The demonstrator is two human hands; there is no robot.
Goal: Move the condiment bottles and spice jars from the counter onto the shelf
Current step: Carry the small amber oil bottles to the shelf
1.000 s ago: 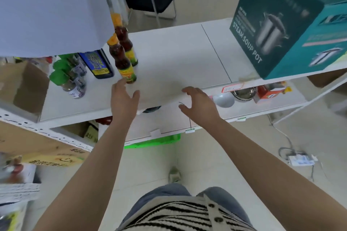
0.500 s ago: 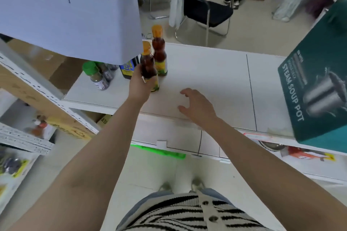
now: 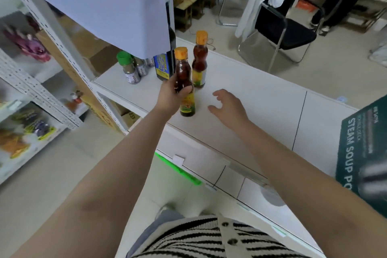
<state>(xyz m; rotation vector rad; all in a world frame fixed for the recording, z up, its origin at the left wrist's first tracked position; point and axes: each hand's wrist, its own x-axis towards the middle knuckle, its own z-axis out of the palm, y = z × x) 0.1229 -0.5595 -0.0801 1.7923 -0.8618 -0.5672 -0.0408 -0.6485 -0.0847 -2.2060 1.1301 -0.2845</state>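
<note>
While the left hand (image 3: 171, 95) curls its fingers and thumb round the waist of a dark sauce bottle (image 3: 184, 84) with an orange cap, the bottle stands upright, its base on or just above the white counter (image 3: 261, 98), near the front edge toward the left end. Dark brown liquid fills it almost to the neck, and a yellow label wraps the lower half. Just behind it, a second orange-capped bottle (image 3: 200, 60) stands upright with reddish-brown liquid inside, apart from either hand. At the left end of the counter, a green-capped spice jar (image 3: 127, 68) holds a grey-brown powder; more small jars (image 3: 142, 67) sit just beside it, their tops hidden by a hanging sheet of paper (image 3: 104, 6). A dark bottle with a blue and yellow label (image 3: 161, 67) stands between those jars and the held bottle. The right hand (image 3: 228, 103) hovers over the counter beside the held bottle, fingers spread and loosely bent, holding nothing. A teal soup pot box (image 3: 362, 153) occupies the counter's right end.
</note>
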